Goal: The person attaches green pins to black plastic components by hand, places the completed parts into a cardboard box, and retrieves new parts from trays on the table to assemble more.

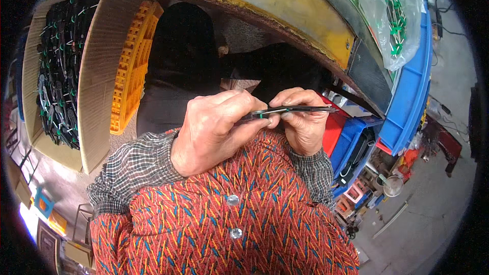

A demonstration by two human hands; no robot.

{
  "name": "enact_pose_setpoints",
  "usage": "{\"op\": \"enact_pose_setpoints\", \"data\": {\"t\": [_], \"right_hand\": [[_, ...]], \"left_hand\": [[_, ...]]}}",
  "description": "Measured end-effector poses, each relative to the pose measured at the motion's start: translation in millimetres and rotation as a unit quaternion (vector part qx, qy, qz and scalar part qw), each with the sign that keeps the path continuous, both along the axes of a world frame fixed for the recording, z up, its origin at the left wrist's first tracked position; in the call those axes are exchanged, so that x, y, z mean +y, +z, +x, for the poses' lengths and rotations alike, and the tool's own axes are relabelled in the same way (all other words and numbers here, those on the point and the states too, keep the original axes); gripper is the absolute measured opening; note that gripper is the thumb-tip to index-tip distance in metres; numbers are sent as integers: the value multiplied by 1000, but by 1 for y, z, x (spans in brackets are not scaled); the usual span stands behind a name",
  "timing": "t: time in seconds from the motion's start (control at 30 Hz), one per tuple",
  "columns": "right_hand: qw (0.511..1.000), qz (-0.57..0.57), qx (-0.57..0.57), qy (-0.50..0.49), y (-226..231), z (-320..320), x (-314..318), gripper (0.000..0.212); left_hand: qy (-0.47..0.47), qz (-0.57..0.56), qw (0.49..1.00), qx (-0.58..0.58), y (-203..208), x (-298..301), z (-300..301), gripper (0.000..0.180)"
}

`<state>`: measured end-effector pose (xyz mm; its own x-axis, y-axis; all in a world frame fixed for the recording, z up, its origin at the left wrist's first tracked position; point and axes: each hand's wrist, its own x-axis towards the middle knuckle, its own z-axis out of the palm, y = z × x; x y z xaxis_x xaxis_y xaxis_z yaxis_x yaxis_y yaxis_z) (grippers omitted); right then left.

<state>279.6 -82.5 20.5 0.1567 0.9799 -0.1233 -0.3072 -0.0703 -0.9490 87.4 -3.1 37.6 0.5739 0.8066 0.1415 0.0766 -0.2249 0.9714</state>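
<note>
Both of my hands are raised in front of my chest around one slim black tool (326, 108) with a green part and a thin pale metal strip. My left hand (211, 130) pinches its left end between thumb and fingers. My right hand (304, 130) grips it further along, thumb below and fingers above, and its narrow tip sticks out to the right. The tool lies nearly level. Its exact kind is not clear, and my fingers hide part of its middle.
At left stands a cardboard box (102, 86) full of similar black pieces (58, 76) with green bits. Beside it is an orange plastic crate (133, 66). A worn metal bench edge (254, 0) crosses ahead. At right are a clear bag (374, 0) of green parts, a blue tray (411, 99) and a blue bin (349, 135).
</note>
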Motion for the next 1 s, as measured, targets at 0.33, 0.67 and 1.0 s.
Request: {"op": "enact_pose_setpoints", "data": {"t": [0.33, 0.67, 1.0], "right_hand": [[998, -7, 65, 7, 4, -7, 3, 16], [997, 1, 77, -14, 7, -11, 1, 15], [999, 4, 44, -29, 7, -12, 0, 15]], "left_hand": [[-12, -25, 1000, 0, -1, 1, -2, 24], [-10, -38, 999, 11, -3, -2, -3, 23], [1, -57, 998, 21, -4, -4, -2, 22]]}}
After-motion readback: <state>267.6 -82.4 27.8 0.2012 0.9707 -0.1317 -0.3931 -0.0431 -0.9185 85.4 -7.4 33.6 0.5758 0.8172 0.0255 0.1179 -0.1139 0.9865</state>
